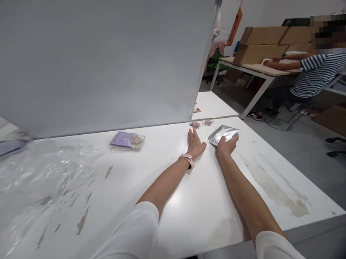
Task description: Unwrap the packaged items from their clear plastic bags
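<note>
My left hand point(195, 145), with a pink band on its wrist, lies over the white table with fingers stretched out and nothing in it. Just beyond its fingertips are two small clear packets with reddish contents, one packet point(195, 125) by the fingers and another packet point(208, 122) to its right. My right hand point(227, 145) grips the near edge of a shiny silver foil pouch point(221, 132), thumb on top. The pouch is at the table's far right part; whether it touches the surface I cannot tell.
A grey panel point(100, 63) stands along the table's back edge. A purple card in a clear bag point(127, 140) lies left of centre. Crumpled clear plastic point(44, 171) covers the left side. At right, a person in a striped shirt point(322, 73) sits at another desk with cardboard boxes point(266, 35).
</note>
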The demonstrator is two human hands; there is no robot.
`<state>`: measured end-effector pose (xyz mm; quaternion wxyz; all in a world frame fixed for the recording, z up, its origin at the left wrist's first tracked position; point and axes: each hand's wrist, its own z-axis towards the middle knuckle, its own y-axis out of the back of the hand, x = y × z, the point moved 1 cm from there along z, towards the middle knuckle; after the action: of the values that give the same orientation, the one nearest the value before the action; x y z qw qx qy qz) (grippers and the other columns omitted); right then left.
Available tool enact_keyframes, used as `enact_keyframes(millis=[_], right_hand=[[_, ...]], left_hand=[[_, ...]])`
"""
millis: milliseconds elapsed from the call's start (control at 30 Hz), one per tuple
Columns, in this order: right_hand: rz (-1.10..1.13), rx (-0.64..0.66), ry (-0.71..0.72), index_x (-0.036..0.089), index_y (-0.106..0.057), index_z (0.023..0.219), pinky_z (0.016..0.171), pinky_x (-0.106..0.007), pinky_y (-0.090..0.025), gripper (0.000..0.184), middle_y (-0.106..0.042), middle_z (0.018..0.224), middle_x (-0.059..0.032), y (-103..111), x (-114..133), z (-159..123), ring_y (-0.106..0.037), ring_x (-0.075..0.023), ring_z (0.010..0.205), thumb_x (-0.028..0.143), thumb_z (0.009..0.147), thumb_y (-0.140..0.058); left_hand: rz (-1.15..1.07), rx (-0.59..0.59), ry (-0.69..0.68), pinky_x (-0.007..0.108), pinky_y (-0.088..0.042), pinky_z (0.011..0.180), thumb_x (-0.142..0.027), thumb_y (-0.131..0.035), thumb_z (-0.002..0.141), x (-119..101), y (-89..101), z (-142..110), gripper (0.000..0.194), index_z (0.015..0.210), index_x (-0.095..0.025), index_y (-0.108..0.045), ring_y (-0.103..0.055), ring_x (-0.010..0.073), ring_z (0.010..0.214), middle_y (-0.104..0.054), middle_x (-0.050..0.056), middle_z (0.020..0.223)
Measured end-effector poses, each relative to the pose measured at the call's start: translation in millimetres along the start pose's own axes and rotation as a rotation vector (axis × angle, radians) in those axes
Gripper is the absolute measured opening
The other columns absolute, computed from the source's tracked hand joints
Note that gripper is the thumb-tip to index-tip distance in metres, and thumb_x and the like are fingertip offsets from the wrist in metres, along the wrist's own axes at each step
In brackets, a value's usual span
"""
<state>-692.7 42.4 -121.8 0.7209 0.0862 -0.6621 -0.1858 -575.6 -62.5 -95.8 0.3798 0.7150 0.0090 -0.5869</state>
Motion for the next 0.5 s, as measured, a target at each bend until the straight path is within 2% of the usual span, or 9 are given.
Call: enact_keyframes(millis=[100,233,333,500], right_hand=[[-0.025,-0.016,0.009,0.011,-0.026,0.153,0.11,-0.054,-0.04,0.075,-0.054,0.138,-0.0258,-23,9,28,-0.051,-0.038,0.133,0.037,0.086,-0.046],[-0.029,-0.01,0.061,0.014,-0.025,0.154,0.11,-0.055,-0.039,0.073,-0.054,0.14,-0.0229,-59,19,67,-0.053,-0.0361,0.13,0.036,0.087,-0.043],[-0.052,0.021,0.118,0.013,-0.026,0.154,0.113,-0.053,-0.036,0.073,-0.051,0.144,-0.0206,-84,25,91,-0.048,-0.0343,0.135,0.034,0.085,-0.043],[-0.112,0.085,0.182,0.005,-0.038,0.149,0.11,-0.055,-0.036,0.068,-0.052,0.136,-0.0264,-121,38,127,-0.048,-0.0396,0.132,0.032,0.086,-0.044]], left_hand=[[0.171,-0.008,-0.091,0.044,-0.005,0.127,-0.025,-0.057,0.084,-11,-21.9,38,0.098,0.16,-0.005,0.001,0.013,0.031,0.155,0.011,0.021,0.167],[0.311,-0.028,-0.221,0.051,-0.014,0.126,-0.028,-0.049,0.092,-12,-41.0,86,0.08,0.161,-0.016,-0.011,0.009,0.0314,0.156,0.005,0.015,0.169],[0.4,-0.035,-0.281,0.055,-0.014,0.126,-0.027,-0.042,0.096,-10,-43.8,124,0.066,0.159,-0.019,-0.025,0.004,0.0321,0.156,-0.006,0.012,0.17],[0.484,-0.059,-0.244,0.055,-0.008,0.127,-0.029,-0.035,0.099,-9,-40.0,180,0.059,0.155,-0.01,-0.034,-0.002,0.0322,0.157,-0.017,0.016,0.168]])
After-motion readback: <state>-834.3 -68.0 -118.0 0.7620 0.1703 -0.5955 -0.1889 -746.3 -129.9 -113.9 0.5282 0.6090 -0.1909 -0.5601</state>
